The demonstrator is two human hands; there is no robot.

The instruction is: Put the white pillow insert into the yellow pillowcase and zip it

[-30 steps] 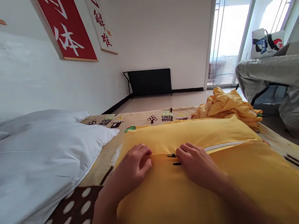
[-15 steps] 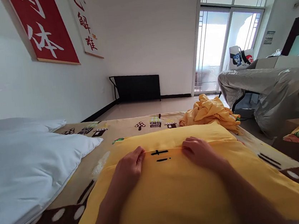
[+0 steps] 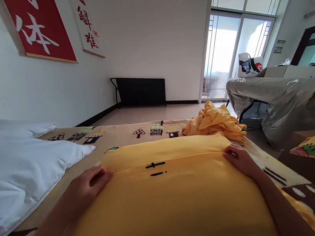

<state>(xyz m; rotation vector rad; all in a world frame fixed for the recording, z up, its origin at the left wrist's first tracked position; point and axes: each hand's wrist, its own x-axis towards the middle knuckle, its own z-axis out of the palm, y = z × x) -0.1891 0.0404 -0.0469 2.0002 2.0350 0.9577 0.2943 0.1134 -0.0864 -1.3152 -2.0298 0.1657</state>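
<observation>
A yellow pillow in its cover [image 3: 170,203] lies across the patterned bed, with small black marks near a seam on its upper part. My left hand [image 3: 92,182] pinches the cover at the left end of that seam, thumb and fingers together. At the seam's right end, my right hand [image 3: 237,157] grips the fabric in a similar pinch. Between the two hands the cloth lies fairly smooth. The pillow's lower edge runs out of view at the bottom.
White pillows [image 3: 32,170] lie at the left. Crumpled yellow cloth [image 3: 217,120] sits on the bed [image 3: 119,133] beyond the pillow. At the right are a brown box [image 3: 303,177] holding yellow fabric and a plastic-covered table [image 3: 279,89].
Both hands have moved outward from the middle of the seam to its two ends. The cover is spread flatter and wider, and the head view has shifted slightly.
</observation>
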